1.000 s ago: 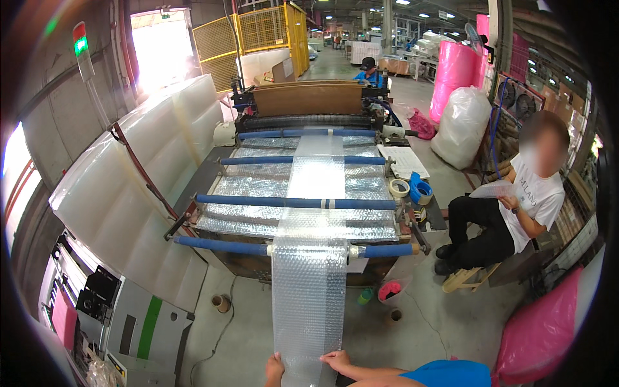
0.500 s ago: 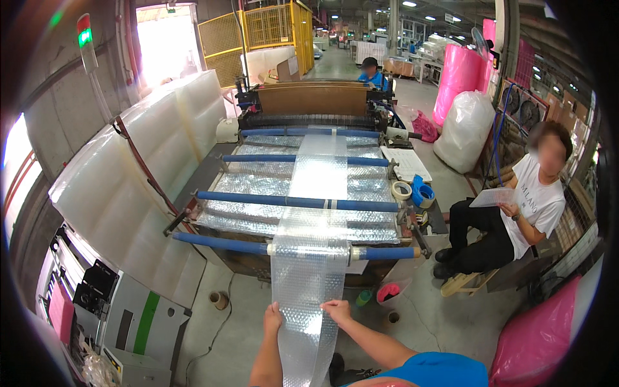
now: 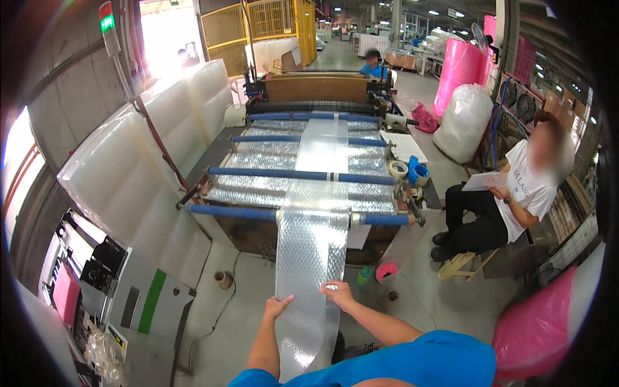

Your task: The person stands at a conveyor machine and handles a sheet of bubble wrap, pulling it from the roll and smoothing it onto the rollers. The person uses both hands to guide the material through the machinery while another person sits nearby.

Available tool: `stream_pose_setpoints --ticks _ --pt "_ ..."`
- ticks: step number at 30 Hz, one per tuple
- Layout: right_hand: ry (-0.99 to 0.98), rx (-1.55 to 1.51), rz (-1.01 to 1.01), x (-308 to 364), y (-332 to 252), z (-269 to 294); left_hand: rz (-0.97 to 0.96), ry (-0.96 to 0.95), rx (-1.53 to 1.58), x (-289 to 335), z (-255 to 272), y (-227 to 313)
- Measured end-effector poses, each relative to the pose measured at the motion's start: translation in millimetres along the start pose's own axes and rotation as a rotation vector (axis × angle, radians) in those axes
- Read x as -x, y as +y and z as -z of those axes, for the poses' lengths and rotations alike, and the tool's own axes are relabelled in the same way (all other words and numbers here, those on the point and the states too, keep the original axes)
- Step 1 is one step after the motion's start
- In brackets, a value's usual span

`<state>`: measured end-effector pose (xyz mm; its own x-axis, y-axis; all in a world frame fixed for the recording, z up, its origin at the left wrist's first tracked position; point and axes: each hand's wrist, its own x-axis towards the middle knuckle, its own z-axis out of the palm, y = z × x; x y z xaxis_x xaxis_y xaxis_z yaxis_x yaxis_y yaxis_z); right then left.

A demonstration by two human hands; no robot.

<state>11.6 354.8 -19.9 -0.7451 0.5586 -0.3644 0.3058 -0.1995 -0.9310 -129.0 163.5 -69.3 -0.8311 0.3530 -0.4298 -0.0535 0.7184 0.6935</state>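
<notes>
Draping over a blue roller (image 3: 380,220), bubble wrap (image 3: 312,258) is pinched by the left hand (image 3: 277,307) and right hand (image 3: 338,295).

Grey floor (image 3: 255,303); dull wall (image 3: 71,109) at left; bright doorway (image 3: 166,39) beside yellow mesh fencing (image 3: 222,29); ceiling lights (image 3: 433,13) toward the back.

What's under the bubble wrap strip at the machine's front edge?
The front roller: its blue parts show on either side of the strip. Its middle is covered and can't be made out.
</notes>
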Motion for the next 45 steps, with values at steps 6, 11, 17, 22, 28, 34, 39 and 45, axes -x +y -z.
stream_pose_setpoints --ticks 6,11,17,22,28,34,39,45 --pt "-0.166 0.141 -0.136 79.6 65.5 -20.9 -0.037 -0.150 0.101 48.1 2.5 -57.1" --pt "-0.188 0.074 -0.198 118.7 79.4 -21.4 -0.008 0.019 0.084 104.9 9.1 -64.5" --pt "-0.142 -0.093 -0.108 138.5 62.0 -25.0 0.016 0.222 0.200 162.1 18.2 -68.1" --pt "-0.106 -0.094 -0.044 153.9 36.8 -34.7 -0.226 0.469 0.218 186.6 47.0 -58.4" --pt "-0.058 -0.199 0.102 165.8 30.8 -41.9 -0.122 0.377 0.174 177.6 62.8 -61.8" --pt "-0.052 0.119 -0.046 182.1 61.4 -49.0 -0.241 0.269 0.272 172.6 55.6 -64.9" --pt "-0.080 0.025 -0.110 187.3 60.5 -51.8 -0.128 0.149 0.269 175.2 49.9 -69.3" --pt "-0.100 0.082 -0.175 166.5 87.3 -43.6 -0.097 0.137 0.115 155.0 22.4 -92.1"
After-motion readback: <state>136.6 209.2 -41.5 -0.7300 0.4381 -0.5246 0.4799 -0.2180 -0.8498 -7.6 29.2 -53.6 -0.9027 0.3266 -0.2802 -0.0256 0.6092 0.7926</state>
